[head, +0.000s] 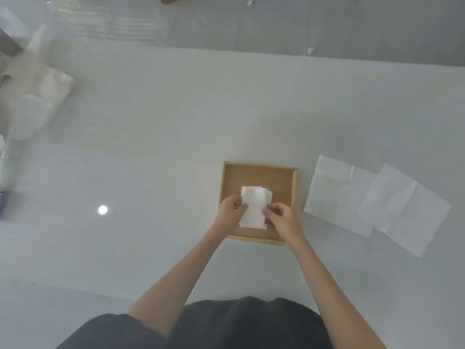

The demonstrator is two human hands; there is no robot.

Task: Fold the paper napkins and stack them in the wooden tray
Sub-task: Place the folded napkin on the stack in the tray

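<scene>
A square wooden tray (259, 172) sits on the white table, just right of centre. Over its near half I hold a small stack of folded white napkins (254, 197). My left hand (230, 210) pinches the stack's left edge and my right hand (279, 216) pinches its right edge. The stack's far end shows several offset layers. Whether the stack rests on the tray floor or hovers above it I cannot tell. Two unfolded white napkins lie flat to the right of the tray: one (334, 195) next to it, the other (407, 210) overlapping it further right.
A crumpled clear plastic bag (37, 96) lies at the far left of the table. A bottle-like object (3, 172) shows at the left edge. The table's far edge (251, 50) borders a grey floor. My dark clothing fills the bottom.
</scene>
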